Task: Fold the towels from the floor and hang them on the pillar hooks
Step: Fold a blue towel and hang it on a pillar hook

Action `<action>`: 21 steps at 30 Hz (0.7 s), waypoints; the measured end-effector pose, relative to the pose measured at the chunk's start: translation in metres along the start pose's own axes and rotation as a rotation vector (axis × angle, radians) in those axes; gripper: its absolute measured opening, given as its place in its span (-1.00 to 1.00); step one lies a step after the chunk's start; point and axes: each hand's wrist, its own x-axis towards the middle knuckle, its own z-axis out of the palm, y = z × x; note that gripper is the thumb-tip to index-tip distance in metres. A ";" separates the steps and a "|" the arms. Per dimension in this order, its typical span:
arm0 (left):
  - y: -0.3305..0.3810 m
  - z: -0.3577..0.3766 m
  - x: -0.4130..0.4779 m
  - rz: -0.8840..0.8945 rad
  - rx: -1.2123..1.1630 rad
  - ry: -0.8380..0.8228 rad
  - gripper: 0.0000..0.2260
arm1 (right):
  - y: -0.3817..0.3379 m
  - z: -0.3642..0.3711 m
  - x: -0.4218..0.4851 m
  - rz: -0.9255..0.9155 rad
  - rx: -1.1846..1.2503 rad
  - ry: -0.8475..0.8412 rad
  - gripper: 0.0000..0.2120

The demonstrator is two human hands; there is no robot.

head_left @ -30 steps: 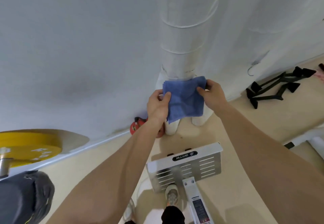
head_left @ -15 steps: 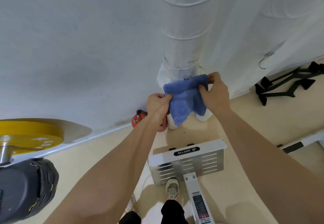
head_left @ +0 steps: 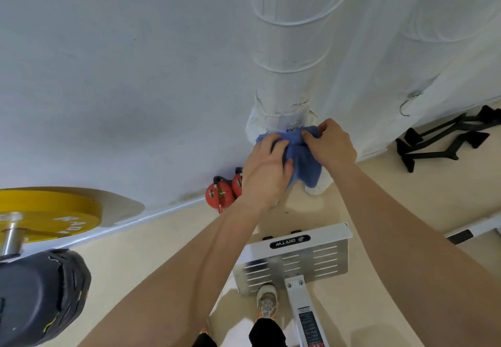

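A small blue terry-cloth towel [head_left: 305, 156] was held up against the foot of a white wrapped cylindrical pillar [head_left: 290, 48], gripped at its upper edge from both sides. The left hand [head_left: 267, 170] was clenched over the towel's left part, fingers curled into the cloth; the right hand [head_left: 332, 143] was pinched onto the upper right corner — the two hands lay close together, almost touching. The cloth was bunched between them and hung down in loose folds below. A small metal hook [head_left: 291, 129] on the pillar was glimpsed just above the towel's top edge; whether the towel was caught on it could not be told. A second wire hook [head_left: 408, 104] was seen on the white wall to the right. Beneath the arms a white perforated metal footplate [head_left: 295, 260] stood on the beige floor [head_left: 162, 251], two red kettlebells [head_left: 223, 190] were set against the wall, and a yellow weight plate [head_left: 48, 211] lay at the left edge.
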 end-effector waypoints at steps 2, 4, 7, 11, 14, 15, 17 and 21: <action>-0.002 0.006 0.000 -0.028 -0.021 0.009 -0.65 | -0.002 0.003 0.000 -0.068 0.043 0.068 -0.69; -0.002 0.007 0.000 -0.049 -0.048 0.028 -0.67 | -0.003 0.007 -0.005 -0.222 0.059 0.142 -0.81; -0.003 0.004 0.003 -0.040 -0.086 0.034 -0.68 | 0.001 0.012 -0.021 -0.347 0.053 0.114 -0.83; -0.011 0.003 0.004 0.043 -0.016 0.053 -0.67 | 0.022 0.018 -0.039 -0.410 0.120 0.006 -0.64; -0.015 0.009 0.009 0.028 0.061 0.022 -0.68 | 0.037 0.026 -0.040 -0.435 0.073 -0.065 -0.56; -0.015 0.010 0.011 0.013 0.087 0.014 -0.68 | 0.038 0.027 -0.039 -0.435 0.067 -0.065 -0.56; -0.016 0.010 0.012 0.004 0.122 0.012 -0.69 | 0.038 0.027 -0.035 -0.436 0.058 -0.062 -0.57; -0.015 0.004 0.013 0.032 0.161 -0.015 -0.69 | 0.033 0.019 -0.033 -0.484 -0.084 -0.057 -0.56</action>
